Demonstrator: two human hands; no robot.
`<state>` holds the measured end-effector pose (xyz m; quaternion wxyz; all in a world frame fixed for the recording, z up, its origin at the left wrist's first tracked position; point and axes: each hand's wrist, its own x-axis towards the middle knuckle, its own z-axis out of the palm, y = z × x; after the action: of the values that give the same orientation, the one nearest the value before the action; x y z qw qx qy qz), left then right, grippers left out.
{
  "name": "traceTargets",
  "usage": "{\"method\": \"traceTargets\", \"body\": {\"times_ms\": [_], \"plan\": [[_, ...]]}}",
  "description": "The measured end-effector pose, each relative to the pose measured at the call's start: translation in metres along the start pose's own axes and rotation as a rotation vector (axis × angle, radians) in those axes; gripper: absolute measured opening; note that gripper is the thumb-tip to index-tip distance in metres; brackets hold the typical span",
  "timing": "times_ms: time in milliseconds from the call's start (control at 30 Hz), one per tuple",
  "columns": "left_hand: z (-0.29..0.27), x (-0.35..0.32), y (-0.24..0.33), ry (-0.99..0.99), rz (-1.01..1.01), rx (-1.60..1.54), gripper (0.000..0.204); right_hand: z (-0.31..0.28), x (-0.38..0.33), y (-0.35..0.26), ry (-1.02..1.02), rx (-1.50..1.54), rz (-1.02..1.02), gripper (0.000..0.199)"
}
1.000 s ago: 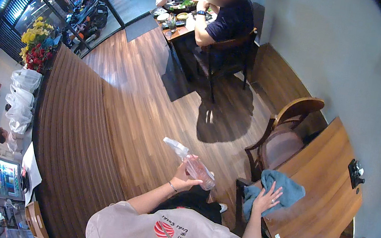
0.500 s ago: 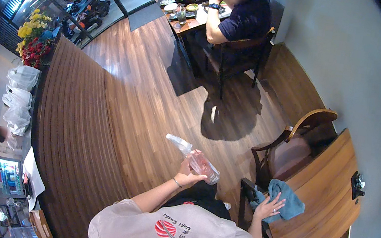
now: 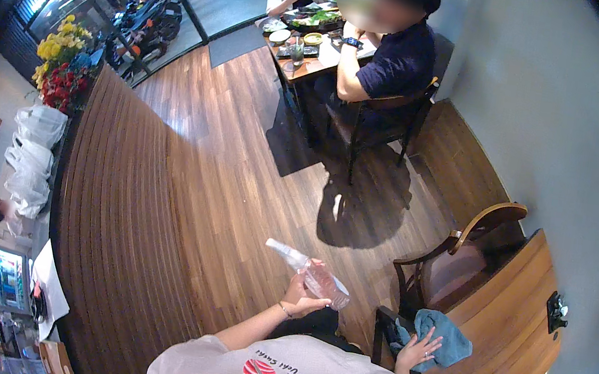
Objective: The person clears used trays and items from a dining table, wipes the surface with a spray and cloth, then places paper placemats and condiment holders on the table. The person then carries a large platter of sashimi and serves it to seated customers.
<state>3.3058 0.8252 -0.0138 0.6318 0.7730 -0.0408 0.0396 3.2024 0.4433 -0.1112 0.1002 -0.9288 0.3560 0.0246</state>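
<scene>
My left hand (image 3: 302, 297) is wrapped round the body of a clear spray bottle (image 3: 327, 289), which holds a pinkish liquid and has a white spray head. The bottle is tilted, its head toward the upper left, and hangs in front of me over the floor. My right hand (image 3: 419, 349) lies on a crumpled blue-grey cloth (image 3: 451, 342) with its fingers spread. This cloth rests at the near left edge of a wooden table (image 3: 502, 312), part of it over the dark chair beside it.
A small black holder (image 3: 557, 312) stands at the table's wall side. Beyond the table is a cushioned chair (image 3: 455, 272). Two people sit at a laid table (image 3: 299, 73) farther off. A ribbed counter (image 3: 114, 215) at left carries white plastic bags (image 3: 33, 167) and flowers (image 3: 66, 54).
The view has tilted up slightly, so the surroundings sit lower. My left hand still holds the bottle, and my right hand stays on the cloth.
</scene>
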Motion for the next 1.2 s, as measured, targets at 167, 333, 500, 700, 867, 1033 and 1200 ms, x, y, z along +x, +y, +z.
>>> {"method": "traceTargets", "body": {"times_ms": [167, 333, 500, 700, 867, 1033, 1200], "plan": [[-0.014, -0.009, -0.006, 0.038, 0.020, 0.004, 0.098, 0.003, 0.000, 0.003, 0.021, 0.041, 0.003, 0.061], [-0.020, -0.015, -0.001, 0.050, -0.080, -0.027, 0.100, 0.004, -0.002, -0.008, 0.016, 0.067, 0.047, 0.062], [-0.019, -0.012, -0.002, 0.030, -0.095, -0.090, 0.100, 0.005, -0.014, -0.025, -0.055, 0.048, 0.068, 0.068], [-0.018, -0.013, -0.002, 0.052, -0.014, -0.040, 0.099, -0.001, -0.019, -0.025, -0.030, 0.041, 0.018, 0.069], [-0.015, -0.008, 0.002, 0.015, -0.025, 0.006, 0.094, 0.005, -0.016, -0.028, 0.001, 0.122, 0.089, 0.065], [-0.008, -0.003, 0.000, 0.025, 0.054, -0.029, 0.095, 0.021, 0.012, -0.017, 0.102, 0.247, 0.290, 0.058], [-0.009, -0.009, 0.000, 0.069, 0.038, -0.028, 0.094, 0.026, 0.062, 0.017, 0.145, 0.111, 0.451, 0.055]]}}
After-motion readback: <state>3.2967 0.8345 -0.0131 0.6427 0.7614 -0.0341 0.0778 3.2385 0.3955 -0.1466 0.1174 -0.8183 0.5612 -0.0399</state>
